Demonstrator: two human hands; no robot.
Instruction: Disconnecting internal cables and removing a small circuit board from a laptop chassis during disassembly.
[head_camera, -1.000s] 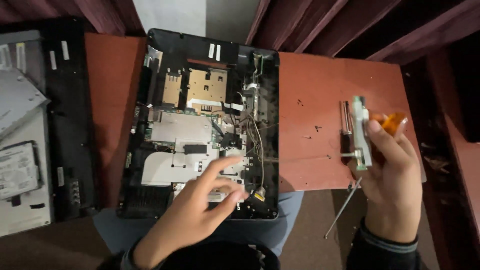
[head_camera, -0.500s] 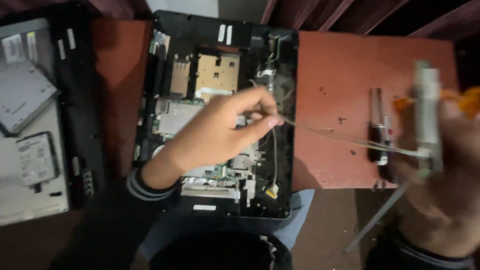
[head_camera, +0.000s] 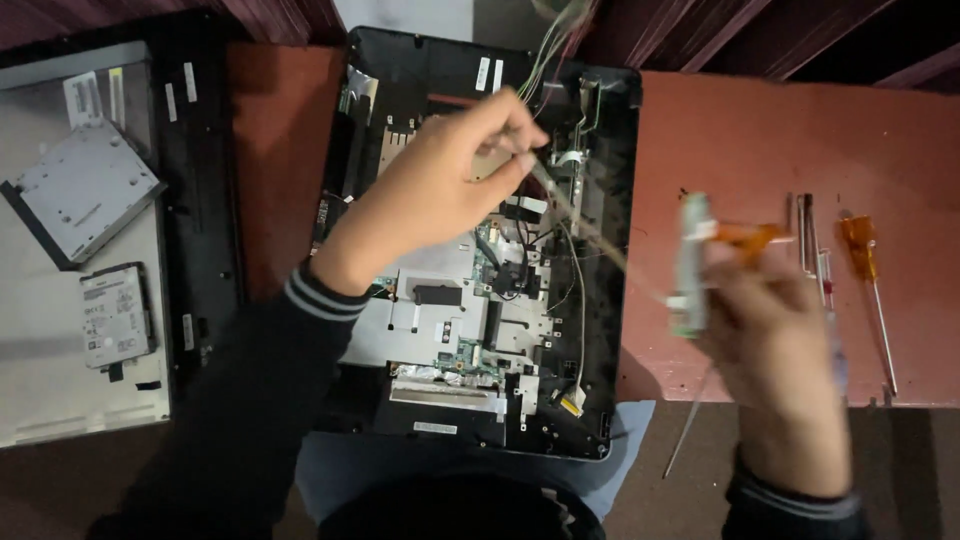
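My left hand (head_camera: 440, 190) hovered over the upper half of the opened laptop base (head_camera: 480, 250), with thumb and fingers pinched together on a thin cable (head_camera: 590, 235). This cable ran slanting from my fingertips toward the right edge of the laptop base. My right hand (head_camera: 770, 330) was to the right of the laptop base, above the red worktop (head_camera: 760, 130), and it was closed around a small green circuit board (head_camera: 690, 265) and a screwdriver with orange handle (head_camera: 750, 238); the picture was blurred there. Further right of the laptop base, several screwdrivers (head_camera: 865, 260) lay on the worktop. To the left of the laptop base lay a removed cover panel (head_camera: 60, 400), and on it an optical drive (head_camera: 80, 190) and a hard drive (head_camera: 115, 315).
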